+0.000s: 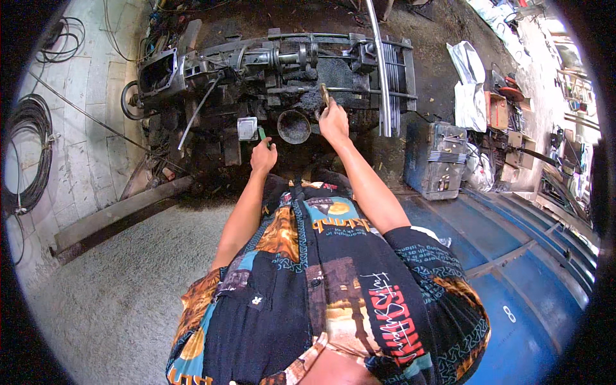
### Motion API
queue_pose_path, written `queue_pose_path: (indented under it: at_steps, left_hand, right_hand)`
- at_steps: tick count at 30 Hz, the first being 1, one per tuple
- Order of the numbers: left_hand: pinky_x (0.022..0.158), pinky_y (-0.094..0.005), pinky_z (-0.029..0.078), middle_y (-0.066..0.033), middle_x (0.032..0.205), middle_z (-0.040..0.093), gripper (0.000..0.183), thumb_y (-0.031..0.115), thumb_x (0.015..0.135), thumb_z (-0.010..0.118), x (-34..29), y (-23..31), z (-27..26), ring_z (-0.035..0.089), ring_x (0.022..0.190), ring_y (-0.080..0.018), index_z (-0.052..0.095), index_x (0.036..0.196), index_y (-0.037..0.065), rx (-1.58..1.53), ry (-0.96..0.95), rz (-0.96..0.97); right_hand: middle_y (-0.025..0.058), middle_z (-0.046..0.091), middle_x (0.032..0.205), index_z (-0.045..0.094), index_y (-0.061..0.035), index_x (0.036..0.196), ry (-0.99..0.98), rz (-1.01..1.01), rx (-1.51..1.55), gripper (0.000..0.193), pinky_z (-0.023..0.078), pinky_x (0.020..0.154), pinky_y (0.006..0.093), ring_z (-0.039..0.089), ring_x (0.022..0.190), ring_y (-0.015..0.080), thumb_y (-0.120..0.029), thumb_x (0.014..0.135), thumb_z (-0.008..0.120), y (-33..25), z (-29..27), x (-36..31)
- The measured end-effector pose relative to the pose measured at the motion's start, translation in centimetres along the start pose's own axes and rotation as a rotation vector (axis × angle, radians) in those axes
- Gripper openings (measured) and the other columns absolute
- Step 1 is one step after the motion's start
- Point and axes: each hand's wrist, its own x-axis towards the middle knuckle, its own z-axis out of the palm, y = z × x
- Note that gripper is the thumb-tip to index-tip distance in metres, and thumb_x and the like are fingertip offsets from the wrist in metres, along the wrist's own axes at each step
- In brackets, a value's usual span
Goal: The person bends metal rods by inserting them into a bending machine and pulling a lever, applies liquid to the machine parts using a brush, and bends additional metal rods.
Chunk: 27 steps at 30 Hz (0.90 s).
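Observation:
My left hand (264, 156) is closed around a slim green-handled tool (262, 133); its working end cannot be made out. Right beside it is a small pale square container (247, 128). My right hand (334, 122) grips a short brown tool, perhaps a brush (324, 94), its far end over the dark bed of a lathe-like machine (282, 61). Between my hands, at the machine's near side, sits a round metal bowl (294, 127) with a grimy inside. Dark metal chips (333, 74) lie in the machine beyond my right hand.
A long bright metal bar (380, 64) crosses the machine's right end. To the right stand a worn grey-blue metal box (436, 159) and white sacks (468, 70). Coiled black cable (32, 151) hangs on the left wall. A blue metal panel (500, 276) spreads at lower right.

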Motion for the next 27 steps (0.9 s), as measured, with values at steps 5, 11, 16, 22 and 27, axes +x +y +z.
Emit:
queue_pose_path:
  at_steps: [5,11,16,22,27]
  left_hand:
    - [0.091,-0.0463,0.05,-0.018,0.111,0.067,0.039,0.029,0.091,0.059,-0.2,0.1,-0.4,0.063,0.105,-0.037,0.06,0.128,0.017,0.007,-0.019,0.003]
    - [0.09,-0.0457,0.05,-0.0183,0.112,0.067,0.038,0.029,0.093,0.058,-0.3,0.4,-0.7,0.062,0.105,-0.0371,0.059,0.129,0.018,0.015,-0.053,-0.021]
    - [0.09,-0.0456,0.05,-0.018,0.113,0.066,0.037,0.029,0.093,0.057,0.2,-0.3,0.0,0.062,0.105,-0.0374,0.059,0.129,0.018,-0.005,-0.055,-0.014]
    - [0.09,-0.0459,0.05,-0.0177,0.113,0.066,0.037,0.029,0.093,0.057,0.2,-0.1,-0.1,0.062,0.105,-0.0372,0.059,0.128,0.019,0.009,-0.05,-0.012]
    - [0.09,-0.0455,0.05,-0.0175,0.113,0.066,0.036,0.03,0.092,0.058,0.1,0.0,-0.4,0.062,0.105,-0.0371,0.06,0.127,0.02,0.018,-0.053,-0.018]
  right_hand:
    - [0.031,0.062,0.101,0.054,0.0015,0.125,0.052,-0.04,0.006,0.04,0.048,0.085,0.0536,0.061,0.095,0.0454,-0.012,0.089,0.048,-1.1,0.1,3.0]
    - [0.0283,0.055,0.115,0.04,-0.0003,0.139,0.024,-0.035,-0.02,0.051,0.047,0.09,0.051,0.059,0.103,0.0448,-0.015,0.09,0.047,-3.9,-1.4,7.7]
    - [0.0301,0.055,0.113,0.043,0.002,0.133,-0.028,-0.054,-0.108,0.049,0.049,0.087,0.0523,0.06,0.1,0.0464,-0.011,0.086,0.05,-4.9,-1.6,8.4]
    - [0.0307,0.058,0.109,0.048,0.0011,0.131,-0.159,0.012,-0.149,0.045,0.046,0.087,0.054,0.059,0.1,0.0471,-0.013,0.089,0.046,-3.2,-0.7,5.4]
    - [0.0297,0.055,0.114,0.038,0.0049,0.139,0.049,-0.058,-0.035,0.056,0.048,0.089,0.0497,0.06,0.102,0.0449,-0.009,0.086,0.05,-4.6,-1.9,7.1]
